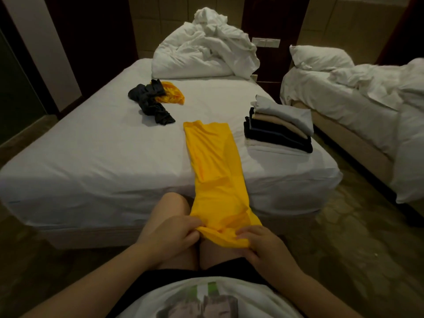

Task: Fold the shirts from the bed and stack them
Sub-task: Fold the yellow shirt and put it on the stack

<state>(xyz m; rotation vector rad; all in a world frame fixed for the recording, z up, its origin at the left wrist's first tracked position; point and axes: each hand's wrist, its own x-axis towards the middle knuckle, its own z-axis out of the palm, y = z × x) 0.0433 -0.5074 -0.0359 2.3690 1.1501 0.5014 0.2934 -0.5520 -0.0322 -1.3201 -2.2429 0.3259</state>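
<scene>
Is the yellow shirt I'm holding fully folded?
Partly: yellow shirt lies as a long narrow strip; left hand and right hand grip its near end.

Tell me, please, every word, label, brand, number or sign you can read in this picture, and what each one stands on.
No text can be read in this view.
Print on the person's white T-shirt: a picture with green and white bars, no legible words.
Wall switch panel: too small and blurred to read.
Yellow shirt and stack of folded shirts: no label or print shows.
</scene>
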